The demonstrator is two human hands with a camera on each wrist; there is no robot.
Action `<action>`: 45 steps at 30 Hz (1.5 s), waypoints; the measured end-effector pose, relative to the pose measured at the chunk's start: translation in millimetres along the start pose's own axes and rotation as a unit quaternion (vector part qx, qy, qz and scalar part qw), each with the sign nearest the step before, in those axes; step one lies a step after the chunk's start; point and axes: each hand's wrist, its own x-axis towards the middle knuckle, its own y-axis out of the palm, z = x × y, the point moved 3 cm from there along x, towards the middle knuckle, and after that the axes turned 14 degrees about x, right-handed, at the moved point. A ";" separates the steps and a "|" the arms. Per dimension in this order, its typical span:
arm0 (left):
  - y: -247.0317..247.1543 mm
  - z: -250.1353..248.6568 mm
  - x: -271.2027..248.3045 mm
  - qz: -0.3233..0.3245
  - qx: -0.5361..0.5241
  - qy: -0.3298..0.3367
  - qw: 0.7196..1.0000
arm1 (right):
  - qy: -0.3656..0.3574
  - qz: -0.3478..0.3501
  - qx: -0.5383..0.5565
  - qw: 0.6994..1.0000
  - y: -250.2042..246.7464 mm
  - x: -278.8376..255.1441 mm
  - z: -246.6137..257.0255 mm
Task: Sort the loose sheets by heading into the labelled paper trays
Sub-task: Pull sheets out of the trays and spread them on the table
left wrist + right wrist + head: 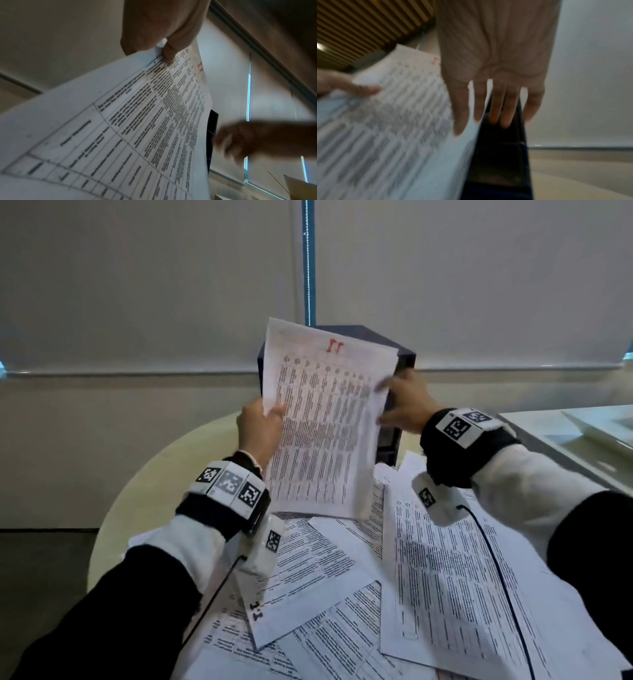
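The left hand (259, 429) pinches the left edge of a raised sheet (325, 419), thumb in front. The right hand (406, 402) spreads straight fingers (461, 108) at its right edge. Behind stands the dark tray stack (394, 419), partly hidden. Loose sheets (445, 577) cover the worktop (144, 491).

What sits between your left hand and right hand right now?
The raised sheet with the red heading spans the stretch in the head view; the left hand pinches one edge, the right hand is at the other, before the dark tray stack.
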 end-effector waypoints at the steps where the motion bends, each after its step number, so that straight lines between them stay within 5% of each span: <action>1: -2.0 -0.4 2.7 -0.015 -0.001 -0.001 1.000 | 0.030 0.087 -0.041 0.995 10.5 -4.3 -11.3; 3: -6.2 -2.4 6.5 -0.039 -0.001 0.003 0.999 | 0.103 0.227 -0.100 0.963 32.0 -19.4 -32.7; 5: -8.9 -5.1 7.3 -0.053 0.000 0.015 0.998 | 0.148 0.277 -0.127 0.941 45.8 -32.3 -51.6; 12: -7.3 -5.9 8.1 -0.052 -0.021 0.043 0.997 | 0.202 0.289 -0.154 0.923 77.3 -49.0 -91.0; 18: -6.1 -4.4 7.0 -0.055 -0.025 0.036 0.998 | 0.151 0.285 -0.153 0.934 75.1 -53.9 -79.4; 24: -4.6 -7.1 -0.2 -0.014 -0.026 0.050 0.998 | -0.038 0.192 -0.010 0.981 47.7 -42.6 -21.9; 30: 0.0 -14.4 -14.8 0.053 -0.039 0.093 0.993 | -0.228 -0.054 -0.045 0.971 -13.5 -31.7 69.4; 34: -1.8 -18.0 -22.9 0.069 -0.053 0.117 0.989 | -0.241 -0.064 -0.064 0.966 -30.4 -30.2 97.2; 41: -4.2 -22.9 -43.5 0.138 -0.105 0.085 0.981 | -0.227 -0.113 0.080 0.964 -32.4 -25.6 111.1; 45: -7.1 -26.7 -47.1 0.119 -0.078 0.096 0.985 | -0.229 -0.145 0.135 0.953 -32.3 -36.0 111.0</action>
